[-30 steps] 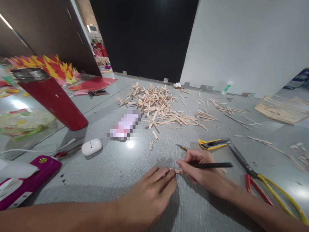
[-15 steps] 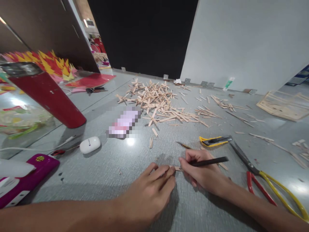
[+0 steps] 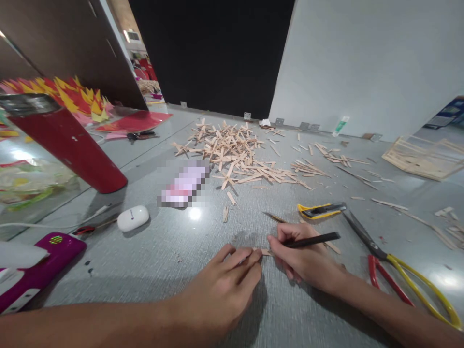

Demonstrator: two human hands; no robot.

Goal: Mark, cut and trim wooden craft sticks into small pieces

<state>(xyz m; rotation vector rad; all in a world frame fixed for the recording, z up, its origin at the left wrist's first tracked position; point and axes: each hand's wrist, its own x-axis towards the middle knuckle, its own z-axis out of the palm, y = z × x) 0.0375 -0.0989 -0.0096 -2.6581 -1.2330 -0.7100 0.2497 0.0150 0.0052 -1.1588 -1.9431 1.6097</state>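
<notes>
My left hand [image 3: 226, 285] lies low on the table, fingers bent and pressing down one end of a flat wooden stick [image 3: 267, 252]. Just to its right, my right hand [image 3: 304, 256] pinches a slim black pen [image 3: 315, 240], whose rear end points right. The pen's tip is hidden by the fingers, close to the stick's other end. A thin pointed tool [image 3: 273, 217] lies beyond my right hand, partly covered by it. A yellow box cutter [image 3: 321, 210] and scissors [image 3: 377, 251] with yellow handles lie to the right, by a red-handled tool [image 3: 389, 280].
A pile of wooden sticks [image 3: 232, 150] spreads across the middle back, before a black panel [image 3: 213, 53]. A pixelated phone [image 3: 186, 184], white earbud case [image 3: 133, 218], red flask [image 3: 72, 145] and purple device [image 3: 61, 258] are left. A wooden frame [image 3: 416, 157] stands far right.
The whole view has shifted very slightly. Both hands, the pen and the stick stay in nearly the same place.
</notes>
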